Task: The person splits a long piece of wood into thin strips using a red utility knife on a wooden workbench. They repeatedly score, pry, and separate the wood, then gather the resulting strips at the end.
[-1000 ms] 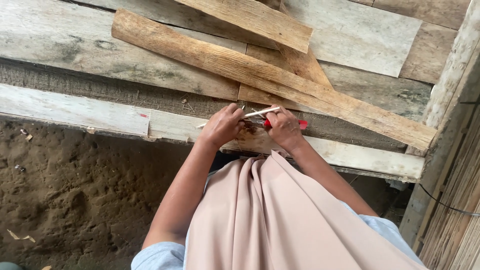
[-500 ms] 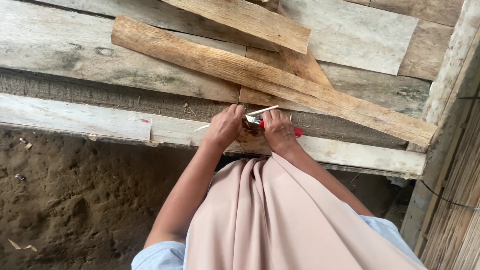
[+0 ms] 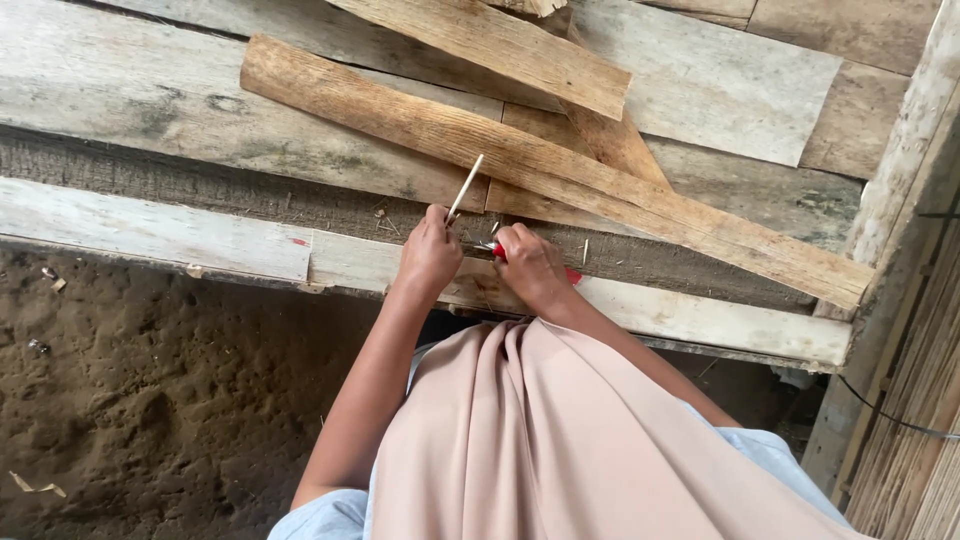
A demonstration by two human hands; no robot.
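Right at the near edge of the wooden platform (image 3: 150, 225) is where both my hands are parked, close together but not quite touching as far as I can see. My left hand (image 3: 430, 255) is curled up and pinching a thin pale wooden stick (image 3: 465, 188), which pokes up and away from the knuckles, tilted a bit to the right, with its far end over the long rough slab of wood (image 3: 560, 180). My right hand (image 3: 530, 268) sits just to the right of the left one, fingers closed around a small tool with a red handle (image 3: 572, 275). The red bit peeks out on both sides of the hand; I can't make out the blade or tip from here, it's too small and mostly covered.

Past both hands, that long slab runs diagonally from upper left to lower right, and a second shorter plank (image 3: 500, 45) lies across things further out. A wedge-shaped offcut (image 3: 610, 145) is tucked between them. Below my arms there's pinkish-beige cloth (image 3: 560, 440) draped over my lap, and off to the left of my left arm is dark sandy ground (image 3: 130, 400). Over on the right, a bamboo-slat wall (image 3: 915, 400).
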